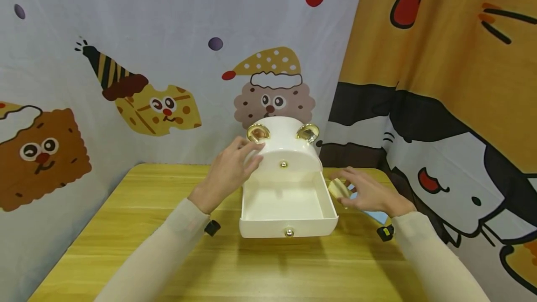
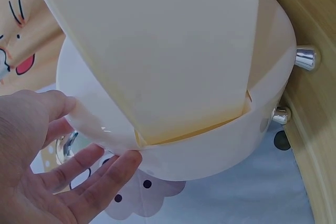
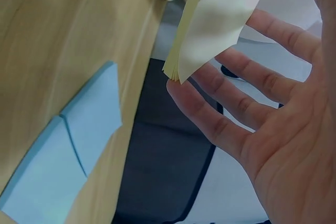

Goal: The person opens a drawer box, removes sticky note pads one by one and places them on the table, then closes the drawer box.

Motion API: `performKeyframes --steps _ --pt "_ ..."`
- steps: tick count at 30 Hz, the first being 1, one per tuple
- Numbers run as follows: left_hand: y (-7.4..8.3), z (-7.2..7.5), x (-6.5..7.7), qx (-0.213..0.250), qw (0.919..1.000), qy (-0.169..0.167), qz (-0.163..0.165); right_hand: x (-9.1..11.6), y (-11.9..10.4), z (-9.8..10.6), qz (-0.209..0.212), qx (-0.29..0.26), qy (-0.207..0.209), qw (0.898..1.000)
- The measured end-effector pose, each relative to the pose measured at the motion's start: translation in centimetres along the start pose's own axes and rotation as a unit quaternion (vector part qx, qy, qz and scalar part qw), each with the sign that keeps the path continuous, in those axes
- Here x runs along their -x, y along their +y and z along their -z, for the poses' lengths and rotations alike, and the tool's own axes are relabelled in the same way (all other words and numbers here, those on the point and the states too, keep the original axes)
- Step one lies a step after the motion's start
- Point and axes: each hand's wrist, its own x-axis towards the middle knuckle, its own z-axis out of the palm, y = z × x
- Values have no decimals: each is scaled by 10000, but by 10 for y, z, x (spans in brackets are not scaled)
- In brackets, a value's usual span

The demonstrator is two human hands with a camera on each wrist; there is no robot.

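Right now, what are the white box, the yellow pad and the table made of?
The white box: probably plastic, glossy; its smooth surface catches reflections.
The yellow pad: likely paper, matte; thin sheets spread apart at its corner.
The table: wood or a wood-look covering, a little shiny; I see grain streaks, but can't tell which.

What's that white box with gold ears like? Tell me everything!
The white box looks like glossy plastic, with a rounded top and two gold ears. Its drawer is pulled out at the front, with a shiny knob; another knob sits on the panel above. It stands upright on shiny feet on the wooden table. The left hand seems to touch its curved edge.
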Motion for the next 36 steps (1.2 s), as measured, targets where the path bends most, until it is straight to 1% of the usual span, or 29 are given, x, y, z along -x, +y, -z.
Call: performKeyframes --steps 5,9,19,27,29,34,36 --pt "-1 -1 0 -22 10000 23 -16 2 8 -8 62 131 104 9998" --pt "-1 -1 0 -26 10000 57 -51 4 14 -14 -61 278 112 9995" --pt "-1 -1 -1 11 10000 -18 -22 6 19 -22 -422 333 -107 9985" --pt "-1 -1 0 -16 10000 -43 1 6 29 -34 -446 494 -210 9976" --pt "-1 -1 0 -32 10000 -45 7 6 30 -36 -438 526 -227 9974" --pt "-1 -2 0 -34 10000 -37 -15 7 30 -40 -610 494 -298 9965" --pt "-1 -2 0 -28 10000 -38 -25 7 29 -41 -615 502 -296 9964"
